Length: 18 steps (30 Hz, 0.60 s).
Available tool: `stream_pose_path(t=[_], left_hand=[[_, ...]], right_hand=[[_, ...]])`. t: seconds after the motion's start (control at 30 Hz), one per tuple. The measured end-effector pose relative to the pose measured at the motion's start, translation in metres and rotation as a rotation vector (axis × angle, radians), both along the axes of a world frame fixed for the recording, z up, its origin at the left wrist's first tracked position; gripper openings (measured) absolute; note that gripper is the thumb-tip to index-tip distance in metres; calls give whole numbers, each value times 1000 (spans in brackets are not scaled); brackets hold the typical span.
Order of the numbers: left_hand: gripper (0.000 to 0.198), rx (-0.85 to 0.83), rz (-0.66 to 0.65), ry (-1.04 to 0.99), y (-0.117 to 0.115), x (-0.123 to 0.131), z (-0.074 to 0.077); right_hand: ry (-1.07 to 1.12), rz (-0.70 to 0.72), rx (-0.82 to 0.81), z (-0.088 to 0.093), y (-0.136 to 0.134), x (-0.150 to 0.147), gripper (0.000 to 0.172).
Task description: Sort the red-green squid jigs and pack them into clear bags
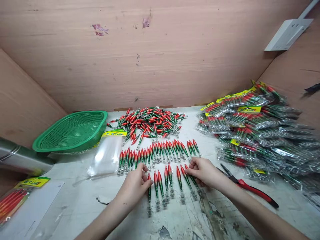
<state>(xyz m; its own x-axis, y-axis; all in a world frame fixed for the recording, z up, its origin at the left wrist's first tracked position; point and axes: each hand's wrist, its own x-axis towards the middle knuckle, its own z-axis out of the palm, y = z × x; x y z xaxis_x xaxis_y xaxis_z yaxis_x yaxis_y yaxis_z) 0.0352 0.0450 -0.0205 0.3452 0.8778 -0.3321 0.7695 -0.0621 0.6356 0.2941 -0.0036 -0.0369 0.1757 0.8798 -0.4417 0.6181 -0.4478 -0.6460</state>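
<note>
Several red and green fishing lures [160,182] lie side by side in a front row, hooks toward me. At the row's left end, my left hand [138,181] has its thumb and fingers closed around the upper part of a lure [149,193]. My right hand [202,171] pinches a lure [192,178] near its red tip at the right end. Behind both hands runs a longer row of lures [162,150]. Farther back rises a loose pile of the same lures [152,121]. A stack of clear bags with yellow headers [106,155] lies left of the pile.
A green basket [72,131] stands at the back left. Packed lure bags [260,126] are heaped on the right, with red-handled pliers [257,191] in front. A bag of orange-red lures [15,203] lies at the front left, below a metal cylinder [25,160].
</note>
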Motion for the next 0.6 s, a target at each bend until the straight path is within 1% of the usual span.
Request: stream_pose_path(t=[0.03,0.1,0.17,0.23,0.27,0.33,0.4,0.5,0.6], left_hand=[[17,72,-13,41,3,1,3],[15,263,-53,124,18,6,14],[14,433,-93,184,43,18,26],[18,495,-89,184,74,36,35],[19,506,-70,195,89,47,36],[18,510,10,230,115,69,35],[17,487,103,256,133,89,29],[30,434,220,252,146,106,18],[33,377,297,179,151,110,12]], right_hand=[[-34,19,33,3,2,0,22],[-113,64,129,14,15,4,21],[-205,105,242,28,40,9,18],[-301,137,342,38,74,14,13],[-344,154,379,42,93,15,10],[-412,197,424,45,129,13,10],[-456,254,438,45,160,7,17],[-496,336,420,40,190,-8,25],[-538,372,352,37,205,-21,28]])
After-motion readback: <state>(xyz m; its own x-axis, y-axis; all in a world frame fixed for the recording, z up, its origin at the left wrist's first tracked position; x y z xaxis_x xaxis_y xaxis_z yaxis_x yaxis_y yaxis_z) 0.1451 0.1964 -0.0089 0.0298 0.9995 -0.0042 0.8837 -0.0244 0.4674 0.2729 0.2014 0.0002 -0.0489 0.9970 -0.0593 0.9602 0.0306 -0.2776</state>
